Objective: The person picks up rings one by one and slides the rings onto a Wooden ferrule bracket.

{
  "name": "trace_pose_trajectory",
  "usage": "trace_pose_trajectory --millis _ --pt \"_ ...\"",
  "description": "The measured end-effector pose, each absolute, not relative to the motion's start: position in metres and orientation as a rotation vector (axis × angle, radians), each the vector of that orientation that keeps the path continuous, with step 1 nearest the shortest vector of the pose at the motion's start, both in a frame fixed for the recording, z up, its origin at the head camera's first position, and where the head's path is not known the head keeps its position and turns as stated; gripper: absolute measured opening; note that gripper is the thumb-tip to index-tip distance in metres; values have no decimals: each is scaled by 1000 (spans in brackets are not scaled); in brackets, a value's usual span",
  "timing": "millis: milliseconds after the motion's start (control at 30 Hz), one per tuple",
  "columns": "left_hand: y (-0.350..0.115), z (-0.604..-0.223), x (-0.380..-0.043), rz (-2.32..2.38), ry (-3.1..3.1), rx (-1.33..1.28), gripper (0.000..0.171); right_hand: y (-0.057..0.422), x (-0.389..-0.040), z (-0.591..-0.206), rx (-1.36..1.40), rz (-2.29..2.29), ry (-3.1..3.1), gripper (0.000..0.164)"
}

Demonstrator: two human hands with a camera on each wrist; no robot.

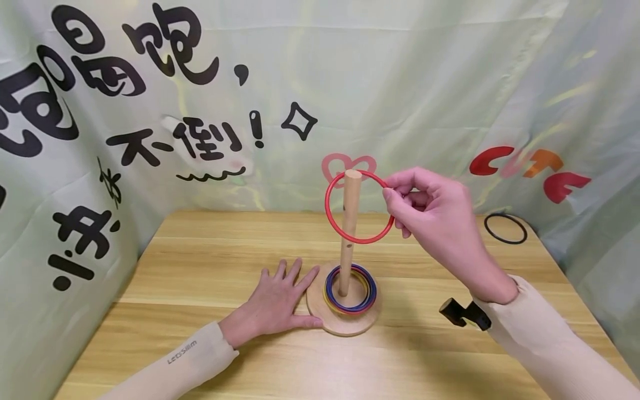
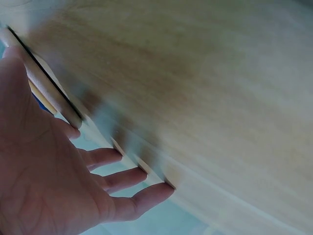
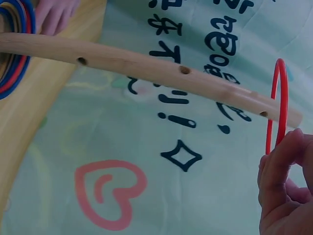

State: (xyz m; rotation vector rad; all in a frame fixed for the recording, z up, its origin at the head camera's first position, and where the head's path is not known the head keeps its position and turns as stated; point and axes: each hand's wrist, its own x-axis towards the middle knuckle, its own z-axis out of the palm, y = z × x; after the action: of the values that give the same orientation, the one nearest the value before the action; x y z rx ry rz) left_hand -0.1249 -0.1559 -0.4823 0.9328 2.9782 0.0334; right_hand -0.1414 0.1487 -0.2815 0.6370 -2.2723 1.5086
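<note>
A wooden peg (image 1: 352, 200) stands upright on a round wooden base (image 1: 349, 329). My right hand (image 1: 435, 208) pinches a red ring (image 1: 362, 241) between thumb and fingers at the ring's right side. In the right wrist view, the red ring (image 3: 283, 98) encircles the peg (image 3: 137, 63) near its top end. Several stacked rings (image 1: 371, 283), blue, red and yellow, lie around the foot of the peg. My left hand (image 1: 277, 303) lies palm down with fingers spread, thumb and index finger at the base's left edge. From the left wrist, the fingers of that hand (image 2: 49, 161) appear extended along the tabletop.
A black ring (image 1: 511, 243) lies alone at the back right of the wooden table (image 1: 200, 261). Pale printed curtains (image 1: 400, 83) enclose the table at the back and both sides. A black device (image 1: 452, 311) juts from the right wrist over the table.
</note>
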Motion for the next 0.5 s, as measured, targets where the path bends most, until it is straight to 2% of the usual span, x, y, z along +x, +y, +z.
trace_pose_trajectory --millis 500 --pt "-156 -484 -125 58 2989 948 115 150 -150 -338 617 1534 -2437 10"
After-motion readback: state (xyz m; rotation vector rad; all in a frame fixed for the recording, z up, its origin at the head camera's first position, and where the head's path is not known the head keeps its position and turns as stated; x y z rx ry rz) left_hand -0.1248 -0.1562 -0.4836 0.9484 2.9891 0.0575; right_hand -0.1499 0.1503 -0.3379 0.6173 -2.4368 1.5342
